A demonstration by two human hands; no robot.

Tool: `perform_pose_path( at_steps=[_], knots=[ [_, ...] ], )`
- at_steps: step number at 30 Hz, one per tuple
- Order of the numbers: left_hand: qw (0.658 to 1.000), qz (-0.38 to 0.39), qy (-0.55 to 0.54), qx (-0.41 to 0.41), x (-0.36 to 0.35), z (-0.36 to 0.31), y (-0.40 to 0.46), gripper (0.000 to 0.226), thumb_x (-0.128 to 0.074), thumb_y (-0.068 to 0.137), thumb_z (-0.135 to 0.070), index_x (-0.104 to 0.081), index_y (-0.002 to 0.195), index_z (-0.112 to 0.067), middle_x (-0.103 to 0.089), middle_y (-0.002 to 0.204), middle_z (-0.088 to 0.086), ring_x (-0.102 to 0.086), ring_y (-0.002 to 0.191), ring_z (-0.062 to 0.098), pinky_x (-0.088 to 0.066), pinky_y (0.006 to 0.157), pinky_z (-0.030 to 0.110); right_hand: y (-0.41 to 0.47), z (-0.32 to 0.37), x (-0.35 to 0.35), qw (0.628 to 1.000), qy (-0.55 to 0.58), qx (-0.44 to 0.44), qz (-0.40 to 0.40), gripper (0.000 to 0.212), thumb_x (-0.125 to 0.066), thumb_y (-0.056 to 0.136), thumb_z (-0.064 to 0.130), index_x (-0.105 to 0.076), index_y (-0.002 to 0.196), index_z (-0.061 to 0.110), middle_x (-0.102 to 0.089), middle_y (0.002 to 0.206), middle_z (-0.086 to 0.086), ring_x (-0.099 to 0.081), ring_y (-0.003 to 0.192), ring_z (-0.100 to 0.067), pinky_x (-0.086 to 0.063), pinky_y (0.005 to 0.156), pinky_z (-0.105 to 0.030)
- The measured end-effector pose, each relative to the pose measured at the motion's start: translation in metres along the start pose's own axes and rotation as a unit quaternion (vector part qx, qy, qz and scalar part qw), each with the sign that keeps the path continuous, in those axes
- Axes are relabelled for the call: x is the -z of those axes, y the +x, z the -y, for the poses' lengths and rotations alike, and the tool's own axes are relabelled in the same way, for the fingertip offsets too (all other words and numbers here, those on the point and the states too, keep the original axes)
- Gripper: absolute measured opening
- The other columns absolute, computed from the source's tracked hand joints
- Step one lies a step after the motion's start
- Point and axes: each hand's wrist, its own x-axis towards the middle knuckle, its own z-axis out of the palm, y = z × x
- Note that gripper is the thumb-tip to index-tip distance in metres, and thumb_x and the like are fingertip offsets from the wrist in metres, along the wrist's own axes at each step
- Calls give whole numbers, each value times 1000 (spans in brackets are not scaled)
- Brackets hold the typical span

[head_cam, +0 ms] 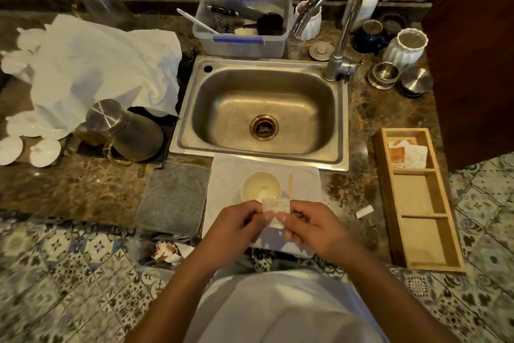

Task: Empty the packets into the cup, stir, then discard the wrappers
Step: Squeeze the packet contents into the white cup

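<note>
A white cup (260, 184) holding pale liquid stands on a white cloth (228, 173) at the counter's front edge. Just right of the cup lies a wooden stir stick (291, 186). Both my left hand (239, 227) and my right hand (311, 224) pinch a small white packet (276, 206), held just in front of the cup's near rim. More packets (407, 154) lie in the far compartment of a wooden tray (417, 231) on the right. A torn white strip (364, 212) rests on the counter between cloth and tray.
A steel sink (264, 112) with a tap (338, 37) lies behind the cloth. Left of it stand a metal canister (122, 125), white dishes under a cloth, and a grey mat (173, 198). A bin with crumpled wrappers (167, 252) sits on the floor at the left.
</note>
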Motion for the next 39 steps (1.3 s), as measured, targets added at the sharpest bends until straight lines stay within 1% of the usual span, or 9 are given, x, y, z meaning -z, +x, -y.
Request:
perform_pose_path(
  at_steps=[3,7,11,13,16,25,31,34,39],
  knots=[
    [999,23,-10,33,3,16,-1,29,-57,101,-32,-62,82,-11,-56,58,-8,-49,54,5,-40,56,21,7,-10,-11,999,28,-34,4,21,-61,100,14,-67,93,-5,-61,62,-5,-51,45,-6,-41,44,-16],
    [998,9,-29,53,2,28,0,30,-55,102,-32,-59,77,-16,-54,57,-9,-46,54,7,-38,57,23,18,-18,-21,998,33,-62,-2,28,-62,99,17,-64,90,-9,-64,60,-5,-50,45,-12,-42,46,-24],
    [994,9,-56,91,0,32,5,34,-50,105,-32,-55,75,-16,-53,54,-9,-43,52,9,-38,56,29,26,-20,-28,995,35,-94,-9,30,-63,99,22,-66,71,12,-60,54,-5,-46,41,-14,-37,42,-24],
    [993,9,-55,101,0,33,7,36,-49,105,-32,-53,73,-16,-51,53,-9,-42,51,9,-38,57,30,29,-20,-29,993,38,-109,-14,34,-63,99,22,-61,66,13,-57,52,-5,-43,40,-15,-34,41,-24],
    [993,8,-54,109,0,35,10,37,-50,105,-31,-52,71,-17,-51,52,-9,-42,49,9,-38,58,31,31,-18,-30,991,48,-121,-16,35,-63,99,21,-58,67,10,-56,51,-5,-41,38,-14,-31,39,-21],
    [988,-3,-76,131,-1,39,16,41,-53,103,-29,-54,63,-19,-50,51,-7,-40,47,10,-35,58,33,33,-18,-30,986,84,-146,-19,38,-61,100,23,-64,62,17,-56,52,-5,-41,35,-11,-30,37,-20],
    [981,-8,-123,149,-1,38,17,43,-55,103,-27,-57,75,6,-50,54,6,-37,42,11,-32,47,24,34,-19,-29,986,85,-144,-25,39,-62,99,24,-63,62,12,-56,51,-7,-39,35,-13,-31,38,-22],
    [979,-10,-138,148,-1,36,16,40,-54,103,-28,-62,75,0,-51,55,12,-38,40,13,-32,44,23,35,-18,-29,985,87,-146,-25,35,-61,99,22,-63,68,7,-55,50,-6,-39,35,-12,-30,38,-21],
    [976,-14,-147,157,-1,37,18,40,-55,103,-30,-65,71,-8,-53,49,7,-39,38,13,-34,43,21,36,-16,-27,986,77,-147,-22,35,-61,100,23,-63,68,9,-56,51,-5,-40,36,-11,-32,39,-22]
  ],
)
